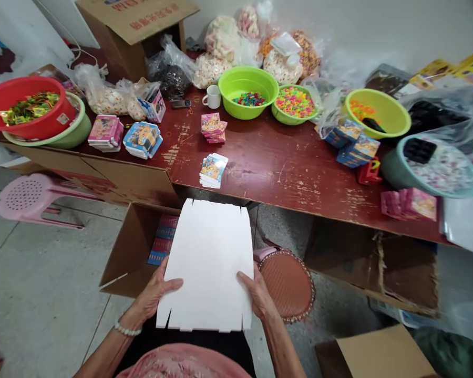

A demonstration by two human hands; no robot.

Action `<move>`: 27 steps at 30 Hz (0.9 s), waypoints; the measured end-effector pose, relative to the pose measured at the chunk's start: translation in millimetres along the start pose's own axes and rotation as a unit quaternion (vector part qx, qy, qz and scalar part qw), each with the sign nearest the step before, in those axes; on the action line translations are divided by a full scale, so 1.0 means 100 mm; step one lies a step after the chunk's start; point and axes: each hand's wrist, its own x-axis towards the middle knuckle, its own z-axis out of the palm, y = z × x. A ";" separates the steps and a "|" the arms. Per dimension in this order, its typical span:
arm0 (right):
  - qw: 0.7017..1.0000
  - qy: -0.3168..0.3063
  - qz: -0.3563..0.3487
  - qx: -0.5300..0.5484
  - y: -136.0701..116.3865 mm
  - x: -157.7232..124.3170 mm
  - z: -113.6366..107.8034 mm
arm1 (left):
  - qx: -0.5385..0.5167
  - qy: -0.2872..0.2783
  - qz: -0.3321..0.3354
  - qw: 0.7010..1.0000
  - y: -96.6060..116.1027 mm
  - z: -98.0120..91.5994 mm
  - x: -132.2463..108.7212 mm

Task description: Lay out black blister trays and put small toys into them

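Note:
A white sheet of cut cardboard, with slits near its corners, is held level in front of my body. My left hand grips its left edge, thumb on top and fingers hidden beneath. On the opposite edge, my right hand grips it the same way. Past the sheet, a small stack of blue-and-white printed cards lies at the table's front edge. Pink printed packs sit just behind that stack. Below and left of the sheet, an open carton contains rows of pink and blue packs.
On the dark red table stand a red basin, a green basin, a yellow-green basin and a light blue basin. A pink stool is at left; a round brown seat is beside my right hand.

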 end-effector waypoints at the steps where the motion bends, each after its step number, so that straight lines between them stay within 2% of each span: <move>1: 1.000 -0.003 0.004 -0.009 -0.05 0.01 -0.03 | -0.004 0.004 -0.001 1.000 -0.03 0.04 0.00; 4: 1.000 -0.016 -0.001 -0.014 -0.07 0.02 -0.04 | -0.002 0.012 -0.006 1.000 -0.05 0.07 -0.05; 9: 0.999 -0.035 -0.027 0.015 0.05 -0.01 0.06 | 0.031 0.019 0.001 0.999 -0.09 -0.08 -0.09; 12: 0.998 -0.018 -0.056 0.006 0.04 -0.08 0.01 | 0.044 -0.008 0.013 0.999 -0.20 -0.15 -0.05; 15: 0.995 0.027 -0.093 -0.017 -0.11 -0.12 -0.13 | 0.063 -0.016 0.022 0.998 -0.33 -0.19 -0.06; 18: 0.984 0.085 -0.148 -0.047 -0.44 0.00 -0.28 | 0.073 0.012 0.005 0.997 -0.41 -0.28 -0.15; 21: 0.967 0.129 -0.207 -0.070 -0.97 0.34 -0.39 | 0.050 0.074 -0.009 0.996 -0.52 -0.49 -0.31; 24: 0.954 0.140 -0.251 -0.089 -1.61 0.82 -0.45 | 0.026 0.175 -0.024 0.984 -0.78 -0.79 -0.52; 27: 0.940 0.140 -0.289 -0.111 -2.22 1.38 -0.46 | -0.004 0.303 -0.064 0.951 -1.17 -1.02 -0.87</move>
